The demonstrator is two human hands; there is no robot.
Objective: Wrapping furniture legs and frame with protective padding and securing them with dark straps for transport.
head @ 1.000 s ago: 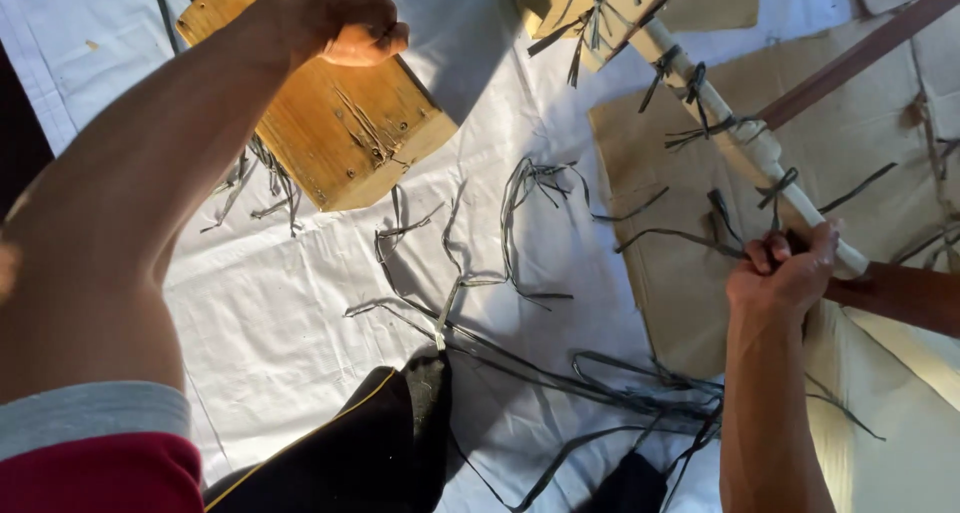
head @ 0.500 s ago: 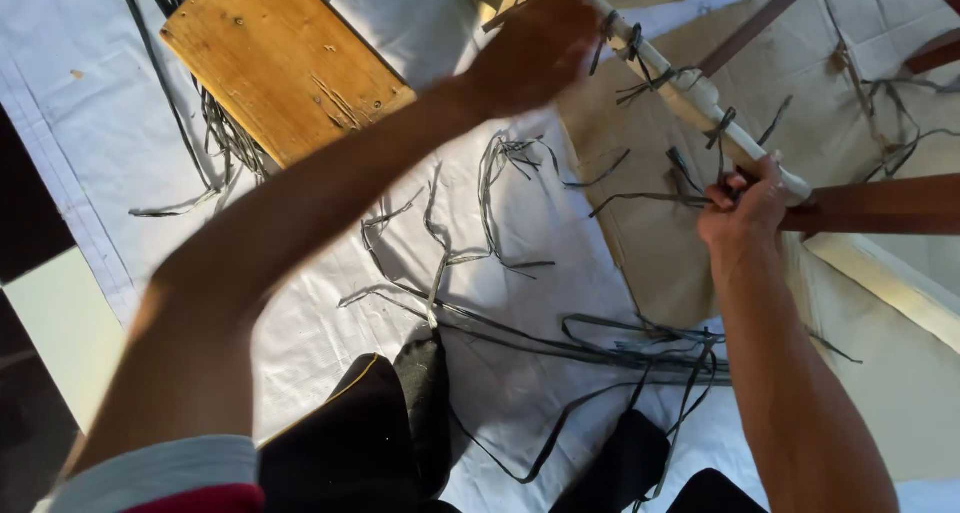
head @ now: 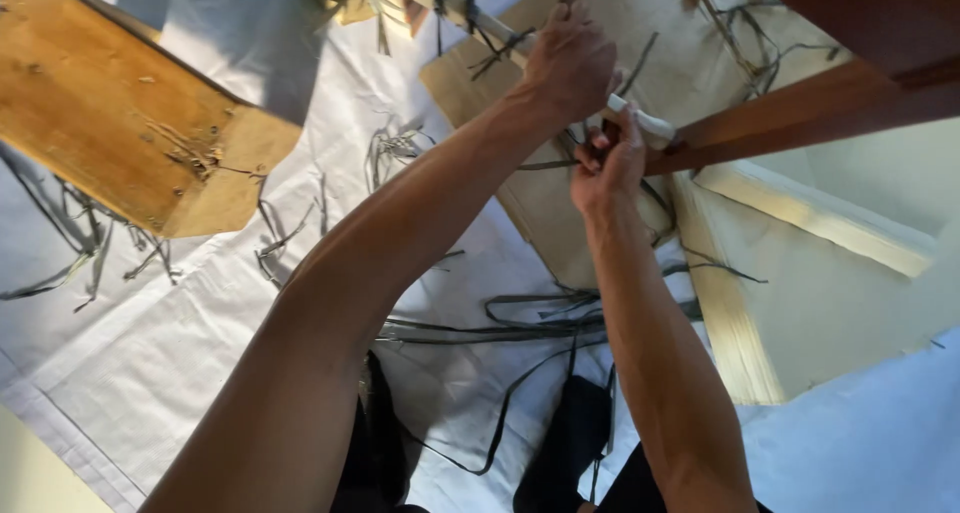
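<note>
Nearest the camera, loose dark flat strips (head: 520,323) lie tangled on the white cloth sheet (head: 180,333), close to the person's dark-clad legs (head: 570,443), within easy reach of both arms.

Farther out, the right hand (head: 605,168) is curled closed near the end of a pale round wooden rod (head: 640,121), its fingers pinching what looks like a dark strip at the rod; whether it also grips the rod itself I cannot tell. That end of the rod meets a dark brown wooden beam (head: 790,118), which seems to be why the hand works just there.

Just beyond it, the left hand (head: 568,61) lies over the rod with fingers bent down around it, apparently steadying it; its underside is hidden, so how firmly it clasps is unclear.

The rod runs slantwise above a sheet of brown cardboard (head: 545,203), from its near right edge toward the far left, and carries knotted dark strips with loose ends along its length. It is light in colour, smooth and slender.

At the sheet's far left corner sits a worn, scratched yellowish wooden block (head: 120,123), well apart from both hands.
</note>
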